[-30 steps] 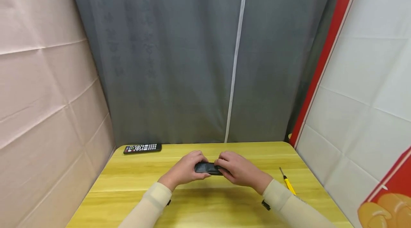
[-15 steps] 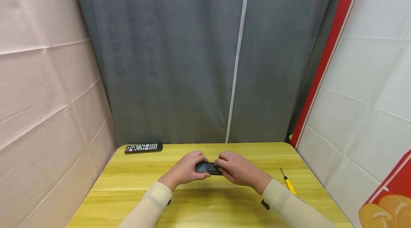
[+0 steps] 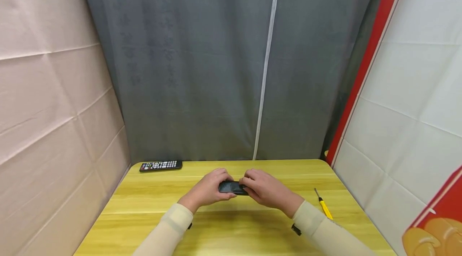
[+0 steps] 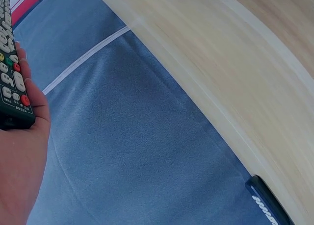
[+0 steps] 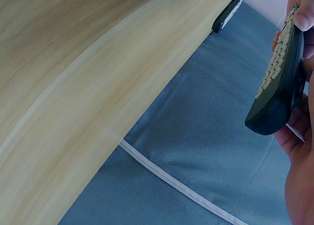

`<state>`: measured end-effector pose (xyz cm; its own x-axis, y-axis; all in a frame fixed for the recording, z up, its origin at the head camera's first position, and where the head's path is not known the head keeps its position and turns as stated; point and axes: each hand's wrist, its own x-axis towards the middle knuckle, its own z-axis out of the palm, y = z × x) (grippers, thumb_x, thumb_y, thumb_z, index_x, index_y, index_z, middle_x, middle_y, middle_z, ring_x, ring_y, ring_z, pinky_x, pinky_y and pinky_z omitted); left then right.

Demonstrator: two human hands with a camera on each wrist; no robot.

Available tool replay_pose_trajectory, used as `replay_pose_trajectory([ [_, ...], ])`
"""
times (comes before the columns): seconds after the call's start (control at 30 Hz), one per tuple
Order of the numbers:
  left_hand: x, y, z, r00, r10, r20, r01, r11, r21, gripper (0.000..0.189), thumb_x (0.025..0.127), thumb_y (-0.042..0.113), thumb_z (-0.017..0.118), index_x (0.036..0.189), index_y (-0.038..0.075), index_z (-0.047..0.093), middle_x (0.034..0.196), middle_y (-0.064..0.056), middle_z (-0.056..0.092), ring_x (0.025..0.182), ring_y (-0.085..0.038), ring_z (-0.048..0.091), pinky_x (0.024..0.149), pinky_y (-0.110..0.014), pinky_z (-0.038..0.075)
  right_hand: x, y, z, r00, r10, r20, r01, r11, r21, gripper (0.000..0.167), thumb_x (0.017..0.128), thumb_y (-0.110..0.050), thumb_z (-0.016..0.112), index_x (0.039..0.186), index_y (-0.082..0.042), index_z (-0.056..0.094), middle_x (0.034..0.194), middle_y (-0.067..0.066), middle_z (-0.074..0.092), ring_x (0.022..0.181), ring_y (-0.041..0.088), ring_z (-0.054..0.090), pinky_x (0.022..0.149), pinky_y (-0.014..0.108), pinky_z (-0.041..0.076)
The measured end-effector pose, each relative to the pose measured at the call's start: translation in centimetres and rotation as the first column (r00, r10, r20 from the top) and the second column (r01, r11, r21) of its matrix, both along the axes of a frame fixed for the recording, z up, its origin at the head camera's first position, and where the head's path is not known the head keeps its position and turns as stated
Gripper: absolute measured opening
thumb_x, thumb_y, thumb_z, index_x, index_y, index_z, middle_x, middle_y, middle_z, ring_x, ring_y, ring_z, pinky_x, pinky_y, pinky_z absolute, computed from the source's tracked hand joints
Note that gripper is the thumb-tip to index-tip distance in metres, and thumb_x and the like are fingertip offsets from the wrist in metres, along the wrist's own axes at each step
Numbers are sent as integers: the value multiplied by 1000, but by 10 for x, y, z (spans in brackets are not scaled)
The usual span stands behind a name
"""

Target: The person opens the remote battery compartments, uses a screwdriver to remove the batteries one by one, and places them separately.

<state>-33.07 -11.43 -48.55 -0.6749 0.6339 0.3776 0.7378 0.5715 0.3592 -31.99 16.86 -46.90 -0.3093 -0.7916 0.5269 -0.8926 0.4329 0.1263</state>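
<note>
Over the middle of the table my two hands hold a black remote control [image 3: 227, 187], its plain back facing up in the head view. My left hand [image 3: 209, 191] grips its left end, thumb along the near edge and fingers over the far one. My right hand [image 3: 270, 192] has its fingers bent over the right end, covering it. The underside with its buttons shows in the left wrist view, where the remote control [image 4: 13, 78] rests against the left hand [image 4: 22, 166]. In the right wrist view, the remote control [image 5: 274, 95] is seen from the side, right hand [image 5: 300, 186] below it.
A second black remote control [image 3: 160, 166] lies buttons up at the back left of the wooden table [image 3: 151, 204]. On the right lies a screwdriver [image 3: 325, 208] with a yellow handle. A grey curtain [image 3: 195, 87] hangs behind the table, with cloth walls at both sides.
My right hand has shifted very slightly to the left at its end of the remote control. Otherwise the grip and the things on the table look the same.
</note>
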Motion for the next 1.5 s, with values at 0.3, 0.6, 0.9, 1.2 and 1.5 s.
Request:
replay_pose_trajectory([
  [0.3,-1,0,0,1000,3,-2,-3,1000,-9,37,98,54,83,121,26,74,113,12,63,97,-8,57,86,-29,53,-6,6,3,996,-85,18,86,992,-96,22,101,-14,81,121,-15,72,102,-3,60,83,12,56,73,31,56],
  [0.6,-2,1,-1,1000,26,-12,-26,1000,-17,37,97,54,85,119,26,75,112,14,63,98,-8,58,88,-31,54,-17,26,4,949,-304,89,315,935,-161,19,102,-15,79,118,-16,70,98,-5,56,66,7,48,59,25,48],
  [0.9,-2,0,-2,999,41,2,-41,999,-34,41,97,59,82,122,26,75,114,14,63,99,-8,57,89,-32,55,-41,51,-8,835,-473,282,521,844,-127,18,105,-19,77,119,-15,68,100,-1,58,63,10,47,60,28,47],
  [1.2,-3,-2,-5,999,31,-18,-31,999,-25,43,97,61,81,122,26,75,113,13,63,99,-7,57,87,-31,55,-69,79,-21,755,-530,386,604,792,-93,16,106,-20,76,118,-14,66,101,2,59,71,17,52,68,37,51],
  [1.5,-3,-2,-7,999,35,-17,-36,999,-27,43,97,61,81,122,27,74,115,14,63,100,-7,58,89,-32,55,-93,98,-25,676,-561,479,658,751,-49,24,107,-21,76,125,-8,66,104,8,62,77,22,57,72,43,53],
])
